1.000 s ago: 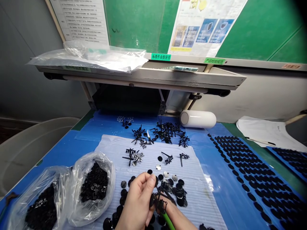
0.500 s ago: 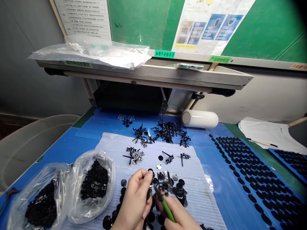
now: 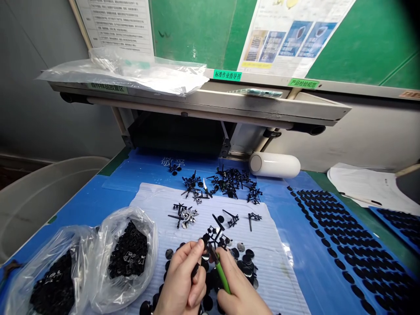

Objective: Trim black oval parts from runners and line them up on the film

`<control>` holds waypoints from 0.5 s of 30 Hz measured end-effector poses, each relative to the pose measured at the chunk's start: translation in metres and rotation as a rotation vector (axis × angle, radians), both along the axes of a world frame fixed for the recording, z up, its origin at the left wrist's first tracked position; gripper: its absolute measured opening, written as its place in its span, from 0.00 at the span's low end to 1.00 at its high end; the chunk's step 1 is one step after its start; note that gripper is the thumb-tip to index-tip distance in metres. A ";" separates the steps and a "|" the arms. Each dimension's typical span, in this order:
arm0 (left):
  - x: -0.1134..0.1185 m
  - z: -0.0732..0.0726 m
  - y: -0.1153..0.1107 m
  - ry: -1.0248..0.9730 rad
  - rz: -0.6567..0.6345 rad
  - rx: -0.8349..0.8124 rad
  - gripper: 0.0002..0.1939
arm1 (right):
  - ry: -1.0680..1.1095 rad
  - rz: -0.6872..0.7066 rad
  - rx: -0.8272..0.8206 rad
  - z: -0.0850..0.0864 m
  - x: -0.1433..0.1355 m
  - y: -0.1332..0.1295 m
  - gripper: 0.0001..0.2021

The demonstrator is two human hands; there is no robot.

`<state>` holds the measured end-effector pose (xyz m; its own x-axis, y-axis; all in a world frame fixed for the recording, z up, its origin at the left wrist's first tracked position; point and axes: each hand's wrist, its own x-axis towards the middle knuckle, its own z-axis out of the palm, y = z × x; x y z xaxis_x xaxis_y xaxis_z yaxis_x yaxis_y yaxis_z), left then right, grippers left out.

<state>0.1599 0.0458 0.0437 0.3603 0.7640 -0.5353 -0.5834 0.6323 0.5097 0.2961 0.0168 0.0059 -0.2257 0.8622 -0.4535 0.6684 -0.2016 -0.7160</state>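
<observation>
Two clear bags (image 3: 150, 249) of black parts stand left. Left hand (image 3: 180, 278), fingers curled, pinches one black plastic part (image 3: 205, 237) above white cloth (image 3: 284, 271). Right hand (image 3: 241, 284) grips one green-handled tool (image 3: 222, 277), tip beside part, contact unclear. One white cylinder (image 3: 276, 165) lies behind. Black discs (image 3: 348, 227), too many to count, fill rows right; one pen (image 3: 361, 198) beyond.

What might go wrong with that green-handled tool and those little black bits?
The green-handled tool in the right hand is close to the left hand, so a slip might pinch it. Loose black discs lie close by and might get knocked away. One plastic bag stands open, so a bump could spill its black bits.
</observation>
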 end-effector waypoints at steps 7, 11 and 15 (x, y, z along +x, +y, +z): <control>-0.004 -0.006 0.002 0.067 -0.022 0.022 0.13 | -0.008 0.049 0.020 0.011 0.000 0.006 0.36; -0.008 -0.022 0.008 0.293 -0.047 0.090 0.15 | -0.027 0.104 0.110 0.012 -0.004 0.016 0.26; -0.014 -0.042 0.019 0.515 -0.065 0.163 0.17 | -0.125 0.156 0.118 0.003 -0.010 0.038 0.12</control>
